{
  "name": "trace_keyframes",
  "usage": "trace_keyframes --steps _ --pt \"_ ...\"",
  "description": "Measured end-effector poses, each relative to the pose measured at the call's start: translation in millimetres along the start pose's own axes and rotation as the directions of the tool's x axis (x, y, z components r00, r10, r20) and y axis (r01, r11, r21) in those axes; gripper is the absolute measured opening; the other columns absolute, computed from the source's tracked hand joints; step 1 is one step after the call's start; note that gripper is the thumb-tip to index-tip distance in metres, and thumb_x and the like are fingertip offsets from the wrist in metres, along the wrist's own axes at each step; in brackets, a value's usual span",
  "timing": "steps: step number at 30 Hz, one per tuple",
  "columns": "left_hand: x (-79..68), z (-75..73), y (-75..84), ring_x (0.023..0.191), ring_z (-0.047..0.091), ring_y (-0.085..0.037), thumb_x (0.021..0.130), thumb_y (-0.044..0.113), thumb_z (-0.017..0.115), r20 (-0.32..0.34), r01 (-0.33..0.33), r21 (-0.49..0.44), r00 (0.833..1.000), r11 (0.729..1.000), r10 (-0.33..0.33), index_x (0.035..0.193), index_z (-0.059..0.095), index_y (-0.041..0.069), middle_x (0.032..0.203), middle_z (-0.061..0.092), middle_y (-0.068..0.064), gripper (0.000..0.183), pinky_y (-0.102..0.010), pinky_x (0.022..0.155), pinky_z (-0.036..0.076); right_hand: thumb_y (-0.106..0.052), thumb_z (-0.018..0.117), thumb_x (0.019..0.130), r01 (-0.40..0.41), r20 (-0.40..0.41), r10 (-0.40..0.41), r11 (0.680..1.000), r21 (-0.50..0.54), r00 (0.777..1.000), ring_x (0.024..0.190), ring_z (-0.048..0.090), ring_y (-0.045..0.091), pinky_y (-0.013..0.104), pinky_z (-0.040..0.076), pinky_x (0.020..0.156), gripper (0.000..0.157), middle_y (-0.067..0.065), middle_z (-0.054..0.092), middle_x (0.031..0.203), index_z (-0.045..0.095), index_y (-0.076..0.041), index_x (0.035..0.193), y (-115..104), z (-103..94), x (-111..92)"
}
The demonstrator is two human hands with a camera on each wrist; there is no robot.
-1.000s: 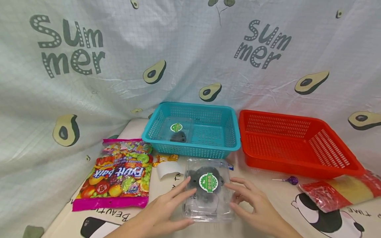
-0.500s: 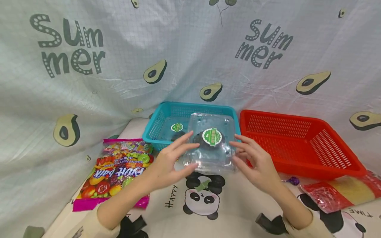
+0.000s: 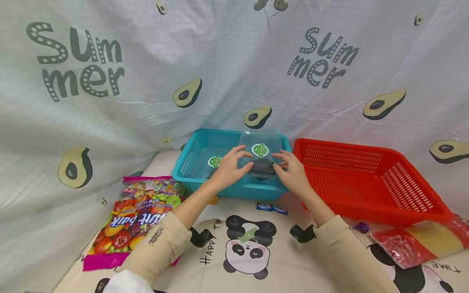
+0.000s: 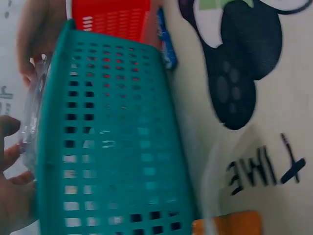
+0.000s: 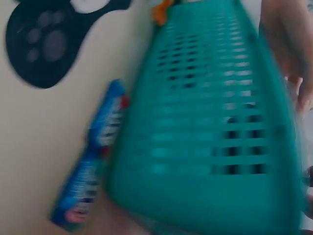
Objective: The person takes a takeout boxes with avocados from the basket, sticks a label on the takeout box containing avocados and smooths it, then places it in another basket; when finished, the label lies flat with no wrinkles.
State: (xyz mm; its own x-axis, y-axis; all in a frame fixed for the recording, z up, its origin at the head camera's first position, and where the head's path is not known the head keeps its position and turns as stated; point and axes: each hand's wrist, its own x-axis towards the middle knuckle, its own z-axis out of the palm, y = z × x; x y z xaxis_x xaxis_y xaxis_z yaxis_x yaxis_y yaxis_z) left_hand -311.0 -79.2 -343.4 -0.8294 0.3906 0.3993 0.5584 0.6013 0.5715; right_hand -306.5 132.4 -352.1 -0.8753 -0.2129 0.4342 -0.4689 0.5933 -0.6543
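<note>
A clear plastic clamshell box (image 3: 261, 150) with a green-and-white sticker and dark round contents is in the right half of the teal basket (image 3: 234, 191), its far end tilted up. My left hand (image 3: 231, 167) holds its left side and my right hand (image 3: 292, 173) its right side, with thumbs near the front. A second clamshell box (image 3: 214, 162) with the same sticker lies in the basket's left half, partly behind my left hand. Both wrist views show mostly the basket's front wall (image 4: 112, 122), with my left fingers (image 4: 12, 156) at the edge.
A red basket (image 3: 344, 179) stands right of the teal one. Left lies a fruit candy bag (image 3: 135, 219). In front are small blue packets (image 3: 272, 208) and an orange wrapper (image 3: 214, 200). A purple lollipop (image 3: 362, 227) and a red-and-yellow packet (image 3: 421, 242) lie right.
Both hands have lifted the clamshell box off the table and carried it forward into the right half of the teal basket. The blue packets in front of the basket are now uncovered.
</note>
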Motion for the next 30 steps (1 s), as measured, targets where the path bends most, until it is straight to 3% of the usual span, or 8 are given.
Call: trace_keyframes --steps 3,6,12,16,19,23,27,30 --pt "-2.3 8.3 -9.3 0.126 0.034 -0.029 0.089 0.027 0.051 0.136 0.070 0.022 0.988 0.997 -0.072 0.119 0.055 0.009 0.135 0.040 -0.014 0.035 -0.047 0.098 0.033 -0.016 0.052 0.087 -0.030 0.078 0.036 0.996 -0.079 0.996 0.097 0.057 0.034 0.045 0.048 0.080 0.031 0.020 0.040 0.132 0.058 -0.004 0.114 5.3 8.3 2.3" --pt "-4.6 13.1 -12.1 0.123 0.038 -0.026 0.091 0.026 0.048 0.202 0.101 0.056 0.973 0.993 -0.110 0.122 0.052 0.009 0.131 0.045 -0.011 0.036 -0.045 0.098 0.034 -0.018 0.053 0.086 -0.028 0.130 0.045 0.991 -0.133 0.990 0.097 0.057 0.034 0.046 0.048 0.079 0.029 0.020 0.045 0.128 0.061 -0.005 0.110 5.9 11.2 4.7" --pt "-5.7 20.3 -4.9 0.115 0.048 -0.023 0.091 0.027 0.045 0.221 0.161 0.180 0.955 0.970 -0.199 0.123 0.053 0.011 0.126 0.051 -0.006 0.036 -0.041 0.090 0.042 -0.021 0.050 0.086 -0.012 0.176 0.067 0.955 -0.297 0.982 0.114 0.047 0.033 0.050 0.040 0.090 0.031 0.018 0.048 0.127 0.060 -0.006 0.112 4.7 17.7 2.7" --pt "-6.2 23.7 -2.4 0.099 0.058 -0.020 0.091 0.032 0.045 0.210 0.206 0.255 0.942 0.945 -0.262 0.118 0.058 0.016 0.119 0.057 -0.002 0.034 -0.039 0.079 0.048 -0.025 0.051 0.086 -0.048 0.166 0.121 0.920 -0.389 0.979 0.108 0.048 0.031 0.050 0.044 0.085 0.030 0.014 0.058 0.114 0.063 -0.010 0.109 4.0 22.9 0.0" --pt "-6.9 26.5 -0.8 0.105 0.055 -0.022 0.090 0.033 0.043 0.172 0.201 0.317 0.949 0.927 -0.265 0.111 0.063 0.018 0.113 0.061 -0.001 0.032 -0.040 0.076 0.049 -0.028 0.050 0.086 -0.058 0.176 0.148 0.898 -0.435 0.973 0.097 0.048 0.027 0.047 0.047 0.077 0.030 0.011 0.062 0.100 0.065 -0.012 0.106 5.2 23.8 -0.3" --pt "-6.6 29.7 0.9 0.111 0.051 -0.024 0.091 0.034 0.041 0.124 0.175 0.386 0.963 0.906 -0.239 0.106 0.066 0.020 0.111 0.062 -0.002 0.033 -0.039 0.070 0.051 -0.029 0.049 0.086 -0.051 0.183 0.152 0.885 -0.462 0.971 0.092 0.048 0.025 0.044 0.047 0.074 0.030 0.010 0.063 0.097 0.066 -0.013 0.105 7.1 23.6 1.3" --pt "-3.5 32.1 1.5 0.091 0.058 -0.020 0.091 0.034 0.041 0.115 0.174 0.400 0.965 0.900 -0.237 0.104 0.066 0.019 0.109 0.061 -0.003 0.032 -0.033 0.056 0.048 -0.029 0.049 0.086 -0.054 0.177 0.155 0.881 -0.471 0.972 0.091 0.049 0.024 0.044 0.047 0.074 0.031 0.009 0.062 0.098 0.066 -0.013 0.105 10.1 22.4 3.3" --pt "0.4 33.7 -1.3 0.090 0.059 -0.020 0.091 0.034 0.041 0.124 0.173 0.391 0.963 0.904 -0.238 0.106 0.065 0.019 0.110 0.061 -0.003 0.032 -0.033 0.058 0.049 -0.029 0.048 0.086 -0.064 0.174 0.161 0.886 -0.459 0.971 0.093 0.049 0.025 0.046 0.047 0.075 0.031 0.010 0.061 0.101 0.065 -0.013 0.106 13.3 21.7 5.5"
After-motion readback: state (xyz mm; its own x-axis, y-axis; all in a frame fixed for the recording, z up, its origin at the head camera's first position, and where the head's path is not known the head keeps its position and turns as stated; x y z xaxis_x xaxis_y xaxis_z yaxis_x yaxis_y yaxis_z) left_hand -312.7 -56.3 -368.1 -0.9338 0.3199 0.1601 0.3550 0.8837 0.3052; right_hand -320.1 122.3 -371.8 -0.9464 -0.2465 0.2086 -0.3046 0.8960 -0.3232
